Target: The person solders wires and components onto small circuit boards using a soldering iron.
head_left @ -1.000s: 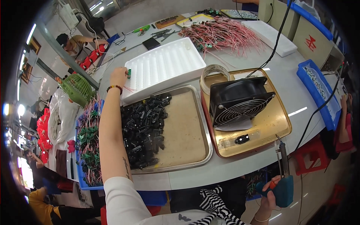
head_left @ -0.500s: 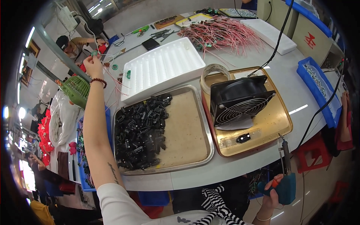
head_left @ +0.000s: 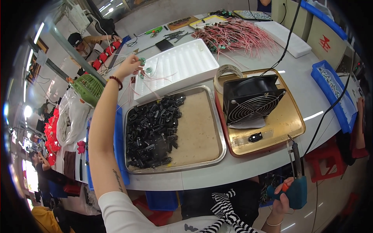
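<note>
Since 0.5 s ago, the left hand (head_left: 128, 66) is being drawn back from the far left toward the white tray (head_left: 176, 68), fingers pinched together on 2 small green parts (head_left: 144, 66) with thin wires trailing, held above the tray's left edge. A blue soldering tool (head_left: 296, 186) is being gripped by the right hand (head_left: 281, 198), closed around it below the table edge (head_left: 241, 171). Black parts (head_left: 151, 130) are lying in the steel tray (head_left: 211, 128).
</note>
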### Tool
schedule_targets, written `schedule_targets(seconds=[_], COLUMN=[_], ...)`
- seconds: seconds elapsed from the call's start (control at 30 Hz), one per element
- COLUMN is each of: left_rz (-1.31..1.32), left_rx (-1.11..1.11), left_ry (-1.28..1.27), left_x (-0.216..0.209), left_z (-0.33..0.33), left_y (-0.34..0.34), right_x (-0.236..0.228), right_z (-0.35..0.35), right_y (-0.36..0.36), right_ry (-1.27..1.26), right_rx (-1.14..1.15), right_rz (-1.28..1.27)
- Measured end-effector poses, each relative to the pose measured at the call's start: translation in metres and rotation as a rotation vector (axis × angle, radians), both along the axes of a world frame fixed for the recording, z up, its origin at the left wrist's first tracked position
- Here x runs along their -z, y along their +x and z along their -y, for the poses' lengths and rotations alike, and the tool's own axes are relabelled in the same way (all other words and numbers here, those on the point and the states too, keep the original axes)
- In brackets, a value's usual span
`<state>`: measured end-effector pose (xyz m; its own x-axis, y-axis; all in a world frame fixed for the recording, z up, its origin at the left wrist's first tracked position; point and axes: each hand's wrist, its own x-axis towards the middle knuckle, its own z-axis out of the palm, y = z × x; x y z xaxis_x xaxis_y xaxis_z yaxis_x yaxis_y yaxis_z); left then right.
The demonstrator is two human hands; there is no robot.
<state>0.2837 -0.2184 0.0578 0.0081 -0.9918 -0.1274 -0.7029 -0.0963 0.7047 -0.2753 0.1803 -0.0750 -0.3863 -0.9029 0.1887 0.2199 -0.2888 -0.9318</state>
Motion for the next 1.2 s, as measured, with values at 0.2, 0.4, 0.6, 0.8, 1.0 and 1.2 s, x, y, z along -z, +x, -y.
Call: schedule_targets(seconds=[0.2, 0.4, 0.6, 0.8, 1.0, 1.2], left_rz=[-0.656, -0.302, -0.448, -0.892, -0.550, 0.062], left_rx=[-0.107, -0.065, -0.052, -0.089, 0.449, 1.024], left_ry=[-0.587, -0.220, -0.361, -0.857, -0.774, -0.419], left_x=[0.019, 0.043, 0.033, -0.027, 0.003, 0.047], left_z=[0.005, 0.005, 0.000, -0.048, -0.167, -0.249], left_y=[-0.021, -0.034, -0.047, -0.105, -0.204, -0.211], right_x=[-0.001, 0.001, 0.001, 0.002, 0.002, 0.002], right_z=[-0.010, -0.011, -0.009, -0.009, -0.004, 0.000], right_y=[-0.008, -0.010, -0.008, -0.012, -0.010, -0.012], right_ry=[0.012, -0.001, -0.023, -0.021, -0.026, -0.041], right_rx=[0.023, 0.026, 0.032, 0.018, 0.036, 0.007], right_rz=[-0.003, 0.017, 0.024, 0.014, 0.007, -0.005])
